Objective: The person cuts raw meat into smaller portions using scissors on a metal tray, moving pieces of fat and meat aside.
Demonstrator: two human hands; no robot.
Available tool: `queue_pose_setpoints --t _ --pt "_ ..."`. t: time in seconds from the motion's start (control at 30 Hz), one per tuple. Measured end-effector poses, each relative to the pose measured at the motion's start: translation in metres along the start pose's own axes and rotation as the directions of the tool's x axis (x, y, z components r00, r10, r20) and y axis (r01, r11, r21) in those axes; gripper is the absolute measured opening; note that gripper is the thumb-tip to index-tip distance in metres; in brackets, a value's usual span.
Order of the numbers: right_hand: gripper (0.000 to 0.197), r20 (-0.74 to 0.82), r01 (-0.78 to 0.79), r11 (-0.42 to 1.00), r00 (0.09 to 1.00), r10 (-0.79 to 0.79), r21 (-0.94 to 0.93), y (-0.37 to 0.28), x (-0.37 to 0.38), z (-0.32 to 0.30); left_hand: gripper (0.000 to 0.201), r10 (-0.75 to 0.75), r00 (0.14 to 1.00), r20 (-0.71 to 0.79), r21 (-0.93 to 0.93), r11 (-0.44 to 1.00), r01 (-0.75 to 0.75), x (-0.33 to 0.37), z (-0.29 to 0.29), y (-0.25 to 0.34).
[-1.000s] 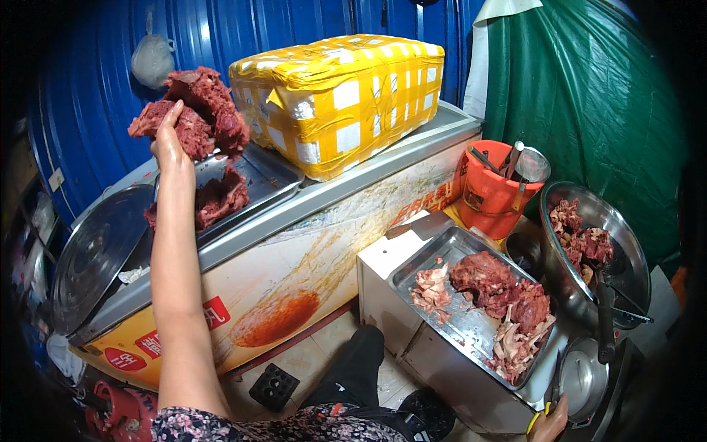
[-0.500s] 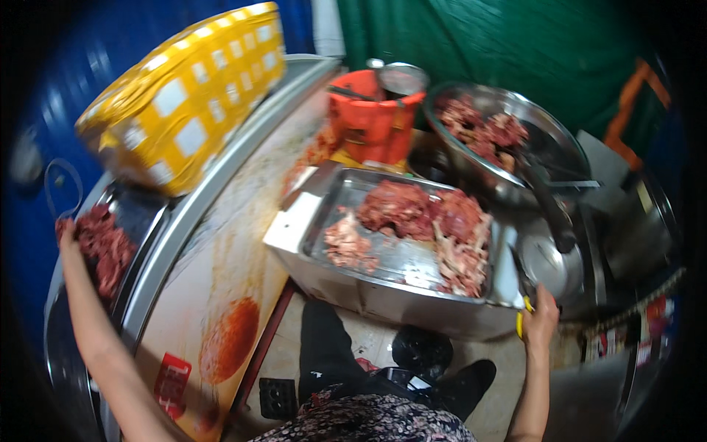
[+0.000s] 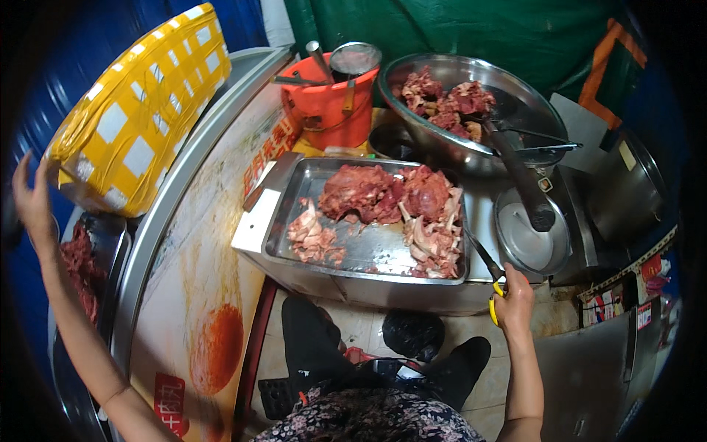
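My right hand (image 3: 515,297) grips a pair of scissors (image 3: 498,292) with yellow-and-black handles; their dark blades point at the right rim of a steel tray (image 3: 353,270). In that tray lie big chunks of red raw meat (image 3: 361,193), pale fatty scraps (image 3: 315,237) and bony pieces (image 3: 433,243). Far to the left, my left hand (image 3: 35,202) is raised with its fingers apart and nothing visible in them. It hovers beside a yellow-taped box (image 3: 140,110), above a dark metal tray (image 3: 110,250) of red meat strips (image 3: 81,269).
Behind the steel tray stand an orange bucket (image 3: 335,118) with a strainer and handles in it, and a wide steel bowl (image 3: 537,110) of meaty bones. A round lid (image 3: 532,234) and a tall pot (image 3: 626,191) are at right. A black bag (image 3: 414,335) sits on the floor.
My left hand has lifted off the meat strips at left, its fingers now spread. The scissors stay in my right hand. The whole view has shifted, so the counter sits further left.
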State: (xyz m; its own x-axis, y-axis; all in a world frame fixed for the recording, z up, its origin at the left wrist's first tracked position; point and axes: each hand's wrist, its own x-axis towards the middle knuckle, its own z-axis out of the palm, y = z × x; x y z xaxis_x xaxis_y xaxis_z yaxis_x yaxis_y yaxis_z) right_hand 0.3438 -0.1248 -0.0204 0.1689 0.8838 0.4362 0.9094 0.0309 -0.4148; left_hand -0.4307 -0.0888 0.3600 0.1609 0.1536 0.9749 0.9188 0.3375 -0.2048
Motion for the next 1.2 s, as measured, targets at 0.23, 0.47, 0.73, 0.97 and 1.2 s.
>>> queue_pose_setpoints --t 0.23,0.47,0.73,0.97,1.2 --pt "0.06 0.106 -0.113 0.992 0.988 0.108 0.048 -0.015 -0.004 -0.004 0.049 0.543 0.669 0.508 -0.643 0.756 -0.126 -0.101 -0.041 0.316" --pt "0.061 0.129 -0.078 0.997 0.989 0.075 0.016 -0.025 -0.001 -0.014 0.042 0.518 0.259 0.815 -0.579 0.748 0.326 -0.231 0.049 0.379" --pt "0.062 0.14 -0.097 0.995 0.985 0.096 0.002 -0.019 -0.016 -0.019 0.059 0.726 0.144 0.673 -0.74 0.664 0.109 -0.292 0.04 0.423" --pt "0.064 0.162 -0.103 0.995 0.982 0.101 0.005 -0.026 -0.019 -0.017 0.043 0.783 0.482 0.394 -0.906 0.42 0.059 -0.328 0.099 0.411" --pt "0.064 0.175 -0.077 0.996 0.981 0.083 -0.043 -0.024 -0.026 -0.021 0.032 0.653 0.652 0.386 -0.78 0.608 -0.147 -0.325 0.16 0.446"
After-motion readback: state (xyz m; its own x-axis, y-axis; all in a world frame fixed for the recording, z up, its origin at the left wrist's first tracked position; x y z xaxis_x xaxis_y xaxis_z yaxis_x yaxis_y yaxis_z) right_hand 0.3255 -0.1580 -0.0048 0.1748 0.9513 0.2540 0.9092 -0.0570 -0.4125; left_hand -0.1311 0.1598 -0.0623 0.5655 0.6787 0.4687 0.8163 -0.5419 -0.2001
